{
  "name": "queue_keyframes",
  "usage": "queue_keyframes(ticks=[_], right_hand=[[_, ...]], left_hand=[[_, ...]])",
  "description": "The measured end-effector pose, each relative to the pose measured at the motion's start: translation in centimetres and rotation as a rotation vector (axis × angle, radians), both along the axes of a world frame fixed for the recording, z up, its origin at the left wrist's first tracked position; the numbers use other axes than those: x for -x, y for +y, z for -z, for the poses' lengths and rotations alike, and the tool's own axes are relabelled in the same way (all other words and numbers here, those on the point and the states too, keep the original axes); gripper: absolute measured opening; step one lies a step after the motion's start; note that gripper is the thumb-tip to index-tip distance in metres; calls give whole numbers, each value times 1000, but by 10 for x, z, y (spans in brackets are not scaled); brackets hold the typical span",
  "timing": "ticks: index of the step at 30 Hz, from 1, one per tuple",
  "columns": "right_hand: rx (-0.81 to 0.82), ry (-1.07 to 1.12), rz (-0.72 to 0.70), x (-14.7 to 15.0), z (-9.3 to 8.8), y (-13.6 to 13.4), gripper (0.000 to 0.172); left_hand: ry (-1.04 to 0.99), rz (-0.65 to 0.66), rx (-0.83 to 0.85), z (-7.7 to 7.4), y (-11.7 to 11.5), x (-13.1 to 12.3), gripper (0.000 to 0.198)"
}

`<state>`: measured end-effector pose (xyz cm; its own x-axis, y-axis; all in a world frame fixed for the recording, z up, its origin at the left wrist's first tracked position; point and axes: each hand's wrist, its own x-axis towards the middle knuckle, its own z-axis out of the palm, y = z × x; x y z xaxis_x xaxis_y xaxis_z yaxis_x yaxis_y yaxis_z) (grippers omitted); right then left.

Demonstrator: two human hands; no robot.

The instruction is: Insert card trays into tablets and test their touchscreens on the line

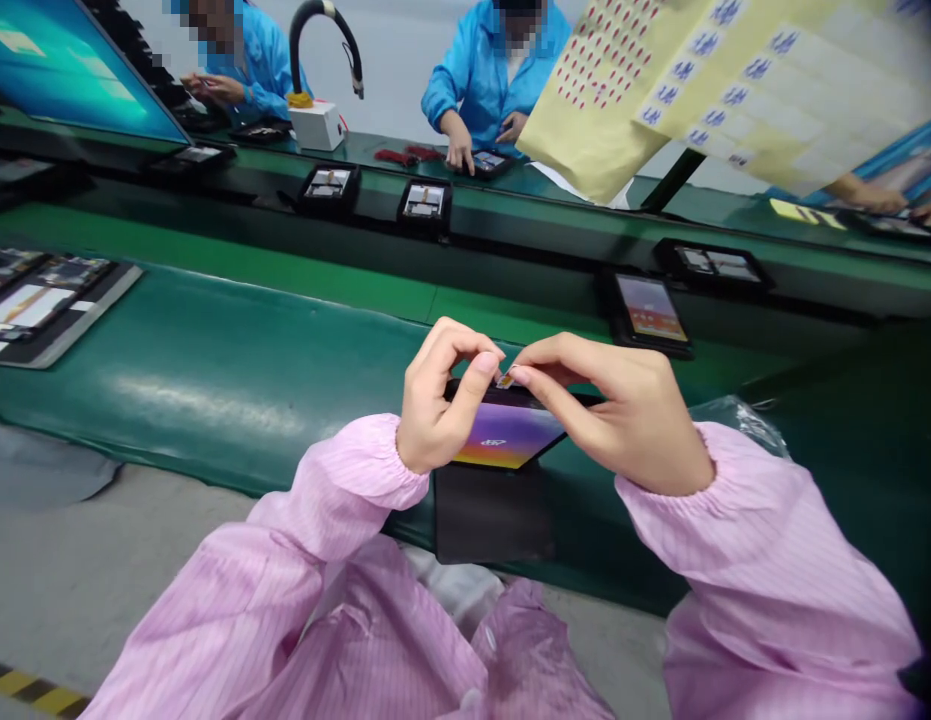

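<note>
A tablet [514, 432] with a lit purple-to-yellow screen stands tilted before me, its lower edge by a dark flat panel [495, 515]. At its upper edge is a tiny white-and-yellow card-like piece [505, 381], too small to name surely. My right hand [622, 405] is closed, with thumb and forefinger pinching this piece from the right. Over the tablet's upper left corner, my left hand [442, 400] is also closed. Its thumb and fingertips come together just left of the piece. What they grip there is hidden.
Beyond the bench lies a green conveyor [322, 270] with several devices in black trays [424, 205]. Opened devices lie on a board [97, 315] at left. Clear plastic film [742, 420] is beside my right sleeve. Co-workers in blue [472, 60] sit across; yellow sheets [622, 90] hang at upper right.
</note>
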<state>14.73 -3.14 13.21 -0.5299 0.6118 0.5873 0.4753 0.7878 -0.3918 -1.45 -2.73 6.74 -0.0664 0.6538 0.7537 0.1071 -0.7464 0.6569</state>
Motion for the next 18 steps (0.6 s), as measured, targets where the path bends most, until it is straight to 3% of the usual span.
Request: queue_keyframes(ticks=[7, 18], right_hand=[[2, -118, -22, -1, -7, -3, 13], [102, -227, -77, 0, -18, 1, 28]], left_hand=[[-38, -28, -49, 1, -3, -4, 11], [-1, -74, 66, 2, -8, -5, 20]])
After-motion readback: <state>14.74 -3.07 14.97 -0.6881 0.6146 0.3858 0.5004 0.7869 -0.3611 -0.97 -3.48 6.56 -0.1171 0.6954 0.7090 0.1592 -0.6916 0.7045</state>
